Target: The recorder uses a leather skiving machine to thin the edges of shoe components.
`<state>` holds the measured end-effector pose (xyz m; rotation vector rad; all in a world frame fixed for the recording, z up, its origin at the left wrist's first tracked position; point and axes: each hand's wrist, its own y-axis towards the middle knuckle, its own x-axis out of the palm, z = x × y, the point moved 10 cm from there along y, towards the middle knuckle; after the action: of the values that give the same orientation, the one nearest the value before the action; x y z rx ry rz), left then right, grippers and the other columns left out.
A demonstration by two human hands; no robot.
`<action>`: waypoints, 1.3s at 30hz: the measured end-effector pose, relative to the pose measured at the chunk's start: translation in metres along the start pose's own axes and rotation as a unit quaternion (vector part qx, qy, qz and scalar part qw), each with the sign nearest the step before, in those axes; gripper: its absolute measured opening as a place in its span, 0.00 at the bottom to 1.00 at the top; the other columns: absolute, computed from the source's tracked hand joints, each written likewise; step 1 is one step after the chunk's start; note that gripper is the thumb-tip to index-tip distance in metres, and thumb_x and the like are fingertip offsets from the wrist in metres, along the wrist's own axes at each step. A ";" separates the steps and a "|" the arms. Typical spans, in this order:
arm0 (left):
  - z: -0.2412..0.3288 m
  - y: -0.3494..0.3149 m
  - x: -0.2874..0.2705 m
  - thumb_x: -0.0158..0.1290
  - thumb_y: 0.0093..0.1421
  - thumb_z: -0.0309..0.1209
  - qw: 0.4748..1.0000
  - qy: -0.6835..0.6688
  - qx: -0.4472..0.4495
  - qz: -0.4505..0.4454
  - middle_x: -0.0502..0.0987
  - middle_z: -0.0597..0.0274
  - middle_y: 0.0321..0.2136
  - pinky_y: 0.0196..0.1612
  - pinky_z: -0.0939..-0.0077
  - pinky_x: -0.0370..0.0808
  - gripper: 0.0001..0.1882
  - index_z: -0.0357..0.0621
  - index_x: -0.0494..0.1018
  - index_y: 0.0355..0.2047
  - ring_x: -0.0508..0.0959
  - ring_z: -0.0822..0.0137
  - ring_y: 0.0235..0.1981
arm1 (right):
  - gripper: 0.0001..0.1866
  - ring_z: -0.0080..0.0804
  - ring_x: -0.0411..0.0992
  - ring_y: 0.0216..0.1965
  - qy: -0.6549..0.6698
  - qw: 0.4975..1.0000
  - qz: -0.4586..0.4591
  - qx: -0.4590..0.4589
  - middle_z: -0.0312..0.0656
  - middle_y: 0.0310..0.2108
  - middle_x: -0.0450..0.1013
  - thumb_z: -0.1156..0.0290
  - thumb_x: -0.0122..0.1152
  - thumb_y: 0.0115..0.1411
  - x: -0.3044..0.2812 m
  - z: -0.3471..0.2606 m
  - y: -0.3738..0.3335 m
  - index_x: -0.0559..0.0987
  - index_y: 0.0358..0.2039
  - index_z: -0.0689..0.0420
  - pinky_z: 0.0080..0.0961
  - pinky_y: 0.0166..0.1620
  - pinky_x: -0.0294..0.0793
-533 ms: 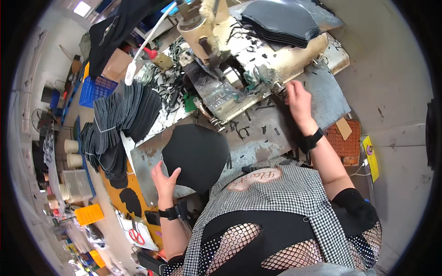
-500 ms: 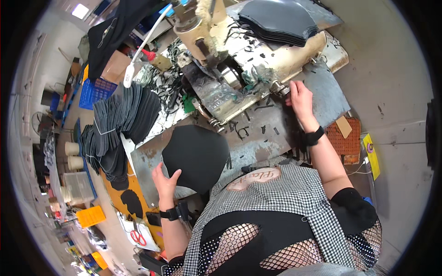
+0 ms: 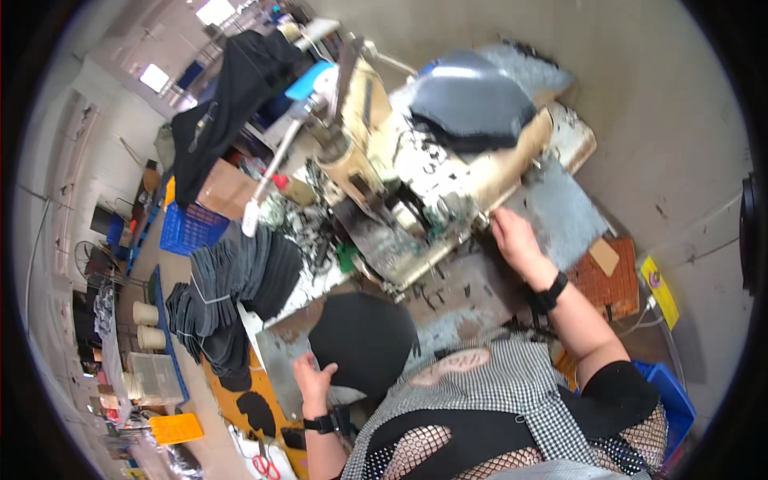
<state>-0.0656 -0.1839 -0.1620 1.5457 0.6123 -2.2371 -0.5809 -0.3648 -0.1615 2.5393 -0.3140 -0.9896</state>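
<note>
A rounded black fabric piece (image 3: 364, 340) is held flat on the worktable (image 3: 448, 288) by the left hand (image 3: 314, 378), fingers spread; the right hand (image 3: 512, 240), apparently empty, is rested beside the sewing machine (image 3: 384, 200). The panel is best kept smooth when fed

Left hand (image 3: 314, 378): fingertips hidden behind black fabric piece (image 3: 364, 340); grip unclear. Right hand (image 3: 516, 242): fingertips blurred at sewing machine (image 3: 376, 172) edge; contact point unresolved. Needle area left of right hand too cluttered to read. Both upper arms cut off by lower edge.
</note>
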 end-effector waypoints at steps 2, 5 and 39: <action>-0.006 0.003 0.001 0.72 0.30 0.29 0.999 0.012 0.021 0.033 0.72 0.57 0.30 0.35 0.70 0.73 0.30 0.34 0.71 0.35 0.72 0.63 0.29 | 0.11 0.62 0.70 0.31 0.030 0.998 -0.025 0.048 0.59 0.27 0.72 0.65 0.53 0.60 0.005 0.001 -0.003 0.71 0.35 0.61 0.49 0.33 0.69; -0.012 0.005 0.009 0.72 0.31 0.29 1.000 -0.002 -0.005 0.016 0.73 0.57 0.30 0.36 0.71 0.74 0.31 0.34 0.70 0.36 0.74 0.63 0.30 | 0.17 0.38 0.75 0.22 0.183 0.932 -0.088 0.301 0.50 0.22 0.74 0.59 0.53 0.63 0.025 0.029 -0.026 0.73 0.34 0.63 0.35 0.22 0.72; 0.002 -0.068 -0.008 0.53 0.54 0.28 0.937 -0.130 0.150 0.288 0.67 0.47 0.45 0.52 0.56 0.63 0.11 0.37 0.70 0.37 0.66 0.48 0.48 | 0.17 0.53 0.73 0.29 -0.145 0.988 -0.040 -0.018 0.54 0.23 0.73 0.65 0.63 0.53 0.012 -0.019 -0.022 0.70 0.35 0.64 0.40 0.32 0.72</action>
<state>-0.0991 -0.1268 -0.1435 1.2953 -0.2505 -2.0661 -0.5578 -0.3437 -0.1659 2.3899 -0.2739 -1.3869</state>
